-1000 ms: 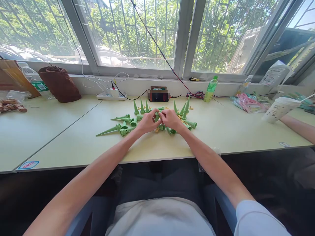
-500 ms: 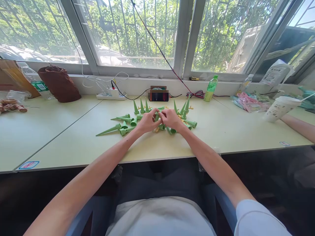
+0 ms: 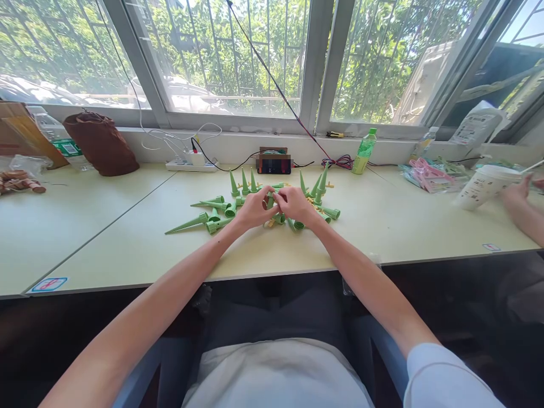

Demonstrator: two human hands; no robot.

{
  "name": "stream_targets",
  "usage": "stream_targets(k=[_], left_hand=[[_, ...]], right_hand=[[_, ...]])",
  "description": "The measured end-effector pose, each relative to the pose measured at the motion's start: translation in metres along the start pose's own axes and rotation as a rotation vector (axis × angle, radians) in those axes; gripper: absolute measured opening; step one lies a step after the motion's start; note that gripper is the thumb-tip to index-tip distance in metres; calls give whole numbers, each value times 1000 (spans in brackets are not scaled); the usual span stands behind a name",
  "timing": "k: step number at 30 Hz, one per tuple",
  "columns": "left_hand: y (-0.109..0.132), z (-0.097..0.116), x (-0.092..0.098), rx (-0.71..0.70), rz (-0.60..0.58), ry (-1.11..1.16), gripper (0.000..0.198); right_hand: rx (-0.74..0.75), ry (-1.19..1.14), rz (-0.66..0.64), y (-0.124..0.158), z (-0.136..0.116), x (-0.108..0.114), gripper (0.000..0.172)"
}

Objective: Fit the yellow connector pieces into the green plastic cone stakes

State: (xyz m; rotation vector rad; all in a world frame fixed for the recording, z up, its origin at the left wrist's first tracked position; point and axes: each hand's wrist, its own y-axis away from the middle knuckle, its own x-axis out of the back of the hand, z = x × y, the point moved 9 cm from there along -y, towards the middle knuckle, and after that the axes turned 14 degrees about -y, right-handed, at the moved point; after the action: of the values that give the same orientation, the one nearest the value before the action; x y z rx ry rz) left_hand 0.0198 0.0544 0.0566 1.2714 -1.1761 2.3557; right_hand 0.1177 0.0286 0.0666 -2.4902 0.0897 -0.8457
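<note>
My left hand [image 3: 255, 209] and my right hand [image 3: 295, 205] meet over the middle of the table. Between them is a green cone piece [image 3: 270, 200], gripped by the fingers of both; its lower part is partly hidden. To the left lie several green cones [image 3: 187, 224], some on their sides. Behind my left hand other cones [image 3: 234, 186] stand upright. More upright cones [image 3: 323, 181] are behind my right hand, with small yellow parts [image 3: 330, 185] among them. A green cone [image 3: 331, 213] lies right beside my right wrist.
A phone [image 3: 274, 165] leans at the back, with a power strip [image 3: 191, 165] to its left. A green bottle [image 3: 364, 152] stands behind right. Farther right are a white cup [image 3: 487, 187] and another person's hand [image 3: 518, 195].
The other person's hand has come into view by the white cup at the right. My own hands have hardly moved and still hold the green piece.
</note>
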Motion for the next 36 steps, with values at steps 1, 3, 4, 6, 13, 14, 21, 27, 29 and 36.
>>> stream_targets(k=[1,3,4,6,13,14,21,27,29,36], left_hand=[[0,0,0,0,1,3,30],[0,1,1,2,3,6,30],[1,1,2,2,5,7,29],[1,3,3,0,10,7,29],[1,4,6,0,44,-4,26],[1,4,7,1,46,-4,26],[1,2,7,5,53,-16,27],[1,2,7,10,50,-23,29],[1,2,7,11,52,-25,28],[0,2,7,1,53,-29,28]], right_hand=[[-1,-5,1,0,0,0,35],[-2,-18,0,0,0,0,36],[-2,-25,-1,1,-1,0,36],[-4,-35,-4,1,-1,0,36],[-3,-39,7,0,1,1,34],[-2,-38,10,0,1,1,34],[-2,-43,25,0,-1,2,35],[4,-48,25,0,-2,2,35],[5,-46,27,0,-1,2,35],[18,-47,25,1,-3,2,36]])
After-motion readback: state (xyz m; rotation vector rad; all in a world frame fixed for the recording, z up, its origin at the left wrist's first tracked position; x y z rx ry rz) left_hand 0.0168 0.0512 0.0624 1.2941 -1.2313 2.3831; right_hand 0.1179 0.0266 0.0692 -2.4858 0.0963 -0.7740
